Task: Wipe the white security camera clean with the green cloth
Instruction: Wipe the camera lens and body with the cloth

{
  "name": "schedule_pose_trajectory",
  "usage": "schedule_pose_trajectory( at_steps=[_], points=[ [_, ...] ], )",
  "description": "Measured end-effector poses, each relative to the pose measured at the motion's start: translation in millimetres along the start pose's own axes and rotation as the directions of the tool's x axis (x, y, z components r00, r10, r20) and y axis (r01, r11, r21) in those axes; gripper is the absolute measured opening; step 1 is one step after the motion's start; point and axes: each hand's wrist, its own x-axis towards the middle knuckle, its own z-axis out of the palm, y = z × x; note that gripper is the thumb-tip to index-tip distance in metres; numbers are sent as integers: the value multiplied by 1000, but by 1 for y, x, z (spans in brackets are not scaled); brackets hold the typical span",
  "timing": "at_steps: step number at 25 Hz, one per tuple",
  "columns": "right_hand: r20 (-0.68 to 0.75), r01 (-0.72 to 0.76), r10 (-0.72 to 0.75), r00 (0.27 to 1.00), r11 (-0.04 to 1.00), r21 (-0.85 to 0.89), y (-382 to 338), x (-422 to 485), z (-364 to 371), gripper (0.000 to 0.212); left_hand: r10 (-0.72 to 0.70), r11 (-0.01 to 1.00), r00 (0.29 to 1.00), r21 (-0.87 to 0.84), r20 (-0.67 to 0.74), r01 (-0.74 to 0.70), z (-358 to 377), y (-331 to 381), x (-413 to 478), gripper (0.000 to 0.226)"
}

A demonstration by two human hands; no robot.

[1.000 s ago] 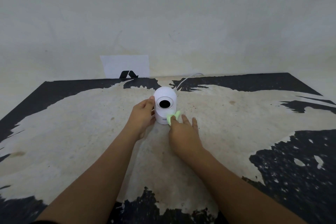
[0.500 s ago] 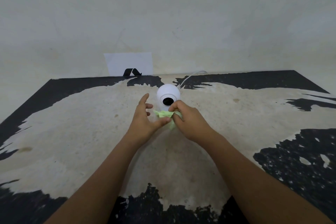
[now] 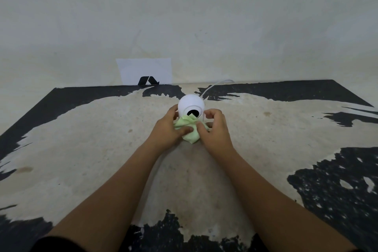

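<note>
Where half a second ago the pale green cloth (image 3: 187,128) was pinched as a small bunch below the lens, it is now spread wider across the lower front of the white dome-shaped security camera (image 3: 191,106), and both hands have been brought in closer around the body. A second ago, the cloth was held by the right hand alone at the base while the left steadied the side.

The camera is stood upright on the worn black-and-cream counter (image 3: 102,149), toward the far middle of it, its long axis vertical and its round black lens (image 3: 192,112) pointed back toward the wearer. A thin white cable (image 3: 212,86) is seen running from behind it toward the back edge, near a white paper sheet with a black mark (image 3: 145,71) propped against the wall.

The left hand (image 3: 168,127) is cupped against the camera's left side, its thumb pressed down on the cloth and its fingers (image 3: 173,109) curled around the shell. The right hand (image 3: 213,129) is curled at the right side, thumb and forefinger closed on the cloth's right edge, the remaining digits arched over near the camera's flank. Both forearms are stretched forward, converging on the camera, wrists held just above the surface.
</note>
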Motion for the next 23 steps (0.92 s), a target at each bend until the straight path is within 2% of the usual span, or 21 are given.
schedule_pose_trajectory(
  at_steps=[3, 9, 13, 18, 23],
  points=[
    [82, -30, 23, 996, 995, 93, 1, 7, -7, 44, -30, 997, 1000, -67, 3, 30, 1, -2, 5, 68],
    [159, -77, 50, 986, 983, 168, 8, 11, -13, 45, 17, 994, 995, -105, 95, -7, -13, -1, 6, 57],
    [181, -79, 51, 982, 985, 154, 7, 13, -16, 42, 27, 999, 995, -36, 95, -24, -20, 1, 8, 51],
    [195, -63, 33, 980, 986, 154, 8, 11, -17, 42, 61, 998, 992, 8, 110, -62, -27, -5, 9, 63],
    [197, -69, 37, 980, 985, 157, 8, 11, -18, 40, 52, 999, 994, 1, 95, -53, -19, -2, 3, 56]
  ],
)
